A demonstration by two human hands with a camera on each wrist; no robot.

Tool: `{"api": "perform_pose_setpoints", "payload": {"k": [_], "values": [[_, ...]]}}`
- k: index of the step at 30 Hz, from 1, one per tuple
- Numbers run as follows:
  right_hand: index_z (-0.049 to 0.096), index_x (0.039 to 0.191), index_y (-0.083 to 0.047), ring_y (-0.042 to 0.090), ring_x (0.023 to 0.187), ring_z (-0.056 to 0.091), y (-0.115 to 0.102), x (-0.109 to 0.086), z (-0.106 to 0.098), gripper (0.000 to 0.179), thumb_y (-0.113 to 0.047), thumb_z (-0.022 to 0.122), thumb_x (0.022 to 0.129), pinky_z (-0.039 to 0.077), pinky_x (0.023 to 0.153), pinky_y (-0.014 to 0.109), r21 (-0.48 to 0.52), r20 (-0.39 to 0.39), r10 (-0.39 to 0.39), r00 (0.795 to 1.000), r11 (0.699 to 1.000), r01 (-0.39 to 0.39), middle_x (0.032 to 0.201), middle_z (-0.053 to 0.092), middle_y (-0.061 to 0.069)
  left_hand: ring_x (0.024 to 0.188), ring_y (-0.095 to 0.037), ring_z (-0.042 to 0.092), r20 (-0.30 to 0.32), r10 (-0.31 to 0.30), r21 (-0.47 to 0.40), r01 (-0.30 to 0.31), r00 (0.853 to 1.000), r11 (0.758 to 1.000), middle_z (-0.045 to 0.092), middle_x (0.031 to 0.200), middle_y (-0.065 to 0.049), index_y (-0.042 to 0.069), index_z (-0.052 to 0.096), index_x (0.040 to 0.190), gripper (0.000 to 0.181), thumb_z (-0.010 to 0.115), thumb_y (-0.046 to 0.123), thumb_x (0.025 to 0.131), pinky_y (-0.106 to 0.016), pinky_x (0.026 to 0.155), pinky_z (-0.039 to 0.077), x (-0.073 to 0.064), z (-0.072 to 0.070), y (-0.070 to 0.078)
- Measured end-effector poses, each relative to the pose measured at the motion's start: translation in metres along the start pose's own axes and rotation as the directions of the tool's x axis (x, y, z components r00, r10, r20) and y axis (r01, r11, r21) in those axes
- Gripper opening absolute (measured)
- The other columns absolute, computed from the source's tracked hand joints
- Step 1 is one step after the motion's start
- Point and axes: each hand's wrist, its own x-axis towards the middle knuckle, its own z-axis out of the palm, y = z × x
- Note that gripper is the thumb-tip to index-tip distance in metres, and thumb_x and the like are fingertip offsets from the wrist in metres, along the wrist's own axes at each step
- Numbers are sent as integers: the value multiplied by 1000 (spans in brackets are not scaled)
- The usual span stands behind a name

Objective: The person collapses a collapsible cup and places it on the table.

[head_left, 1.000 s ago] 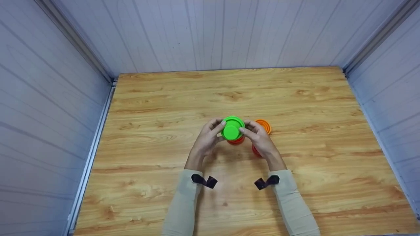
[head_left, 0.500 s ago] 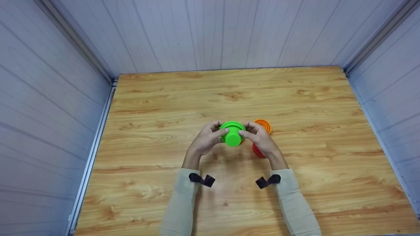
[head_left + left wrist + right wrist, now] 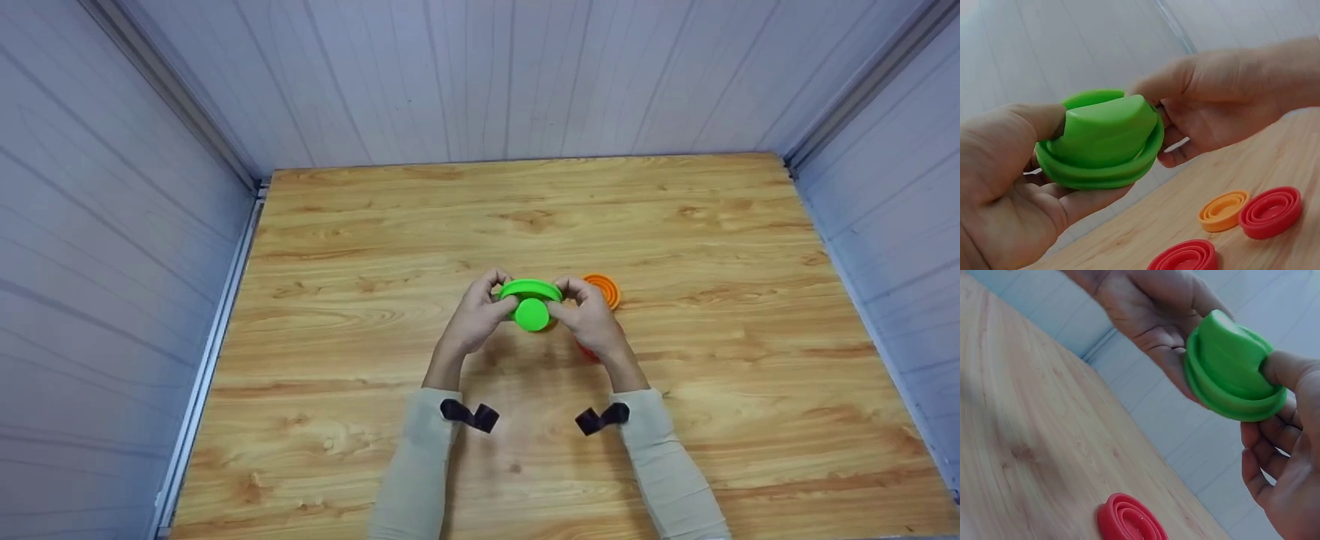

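Observation:
A bright green collapsible cup [image 3: 532, 314] is held up over the table between both hands, its round base towards the head camera. My left hand [image 3: 474, 319] grips its left side, thumb against the raised wall and fingers behind the rim. On the opposite side my right hand [image 3: 592, 319] pinches it in the same way. In both wrist views the thumbs dent the soft wall of the green cup [image 3: 1109, 132], which bulges unevenly above its thick rim. The inside of the cup is turned away.
On the wooden table [image 3: 360, 345], a flattened orange ringed cup [image 3: 604, 291] lies beyond my right hand. Two flattened red cups, one nearer [image 3: 1185, 257] and one beside the orange one [image 3: 1270, 212], show in the left wrist view. Pale panels [image 3: 472, 82] enclose the back and sides.
The green cup has tipped, so its rim now shows nearly edge-on and its base stands out towards the head camera. Both thumbs have pressed in at its sides.

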Motion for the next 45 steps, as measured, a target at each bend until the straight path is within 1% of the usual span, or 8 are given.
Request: {"api": "perform_pose_setpoints", "payload": {"k": [5,9,13,18,22,28,35,45], "values": [[62,92,2,14,86,56,-1,0,-1,5,4,61,88,44,83,27,71,-6,-3,1000,997,3,88,63,1,83,-11,61,-3,-12,-40,12,1000,999,48,105,-8,0,44,98,8,50,4,95,-27,72,56,0,0,0],[61,97,-2,12,84,58,-1,-2,-5,6,-5,60,92,48,81,23,228,95,21,995,973,-42,86,64,-1,84,-13,59,20,-46,-121,48,999,992,51,99,-6,4,44,100,11,52,11,96,-30,72,55,-1,-2,-1],[59,106,-3,12,88,59,1,-4,-11,17,-12,60,92,49,85,25,324,225,24,974,941,-99,92,65,1,84,-13,59,55,-65,-218,75,996,973,53,99,-5,5,46,100,10,49,15,98,-32,74,56,-3,-4,-2],[59,111,-6,12,94,60,0,-5,-14,20,-7,58,92,50,86,24,367,311,7,950,922,-127,101,65,1,86,-13,59,134,-28,-284,66,991,957,54,101,-5,5,49,105,13,50,16,96,-30,76,55,-5,-8,-3],[63,107,-9,11,92,60,-1,-5,-14,19,-2,56,92,50,84,24,392,315,-8,949,912,-122,97,66,0,92,-14,58,195,8,-312,54,981,949,54,104,-7,2,53,110,17,50,9,95,-29,81,54,-7,-10,-3],[63,100,-9,10,87,58,-3,-5,-10,16,0,55,91,50,81,22,348,256,5,967,932,-97,90,65,-2,89,-14,60,186,-2,-227,45,983,973,52,103,-8,1,50,107,12,47,3,96,-29,80,53,-6,-6,-3],[60,96,-5,10,85,56,-4,-4,-5,9,0,57,89,48,79,22,237,146,45,988,968,-79,88,62,-2,87,-14,59,91,-2,-138,14,996,990,48,105,-10,1,47,103,10,47,-1,93,-28,76,54,-3,0,-3],[56,98,4,15,88,54,-4,-1,-3,12,4,56,87,45,80,25,52,83,44,996,997,-48,92,58,4,81,-13,59,-17,24,2,-24,1000,1000,46,105,-10,-2,47,103,14,46,-8,90,-27,72,55,0,3,-3]]}}
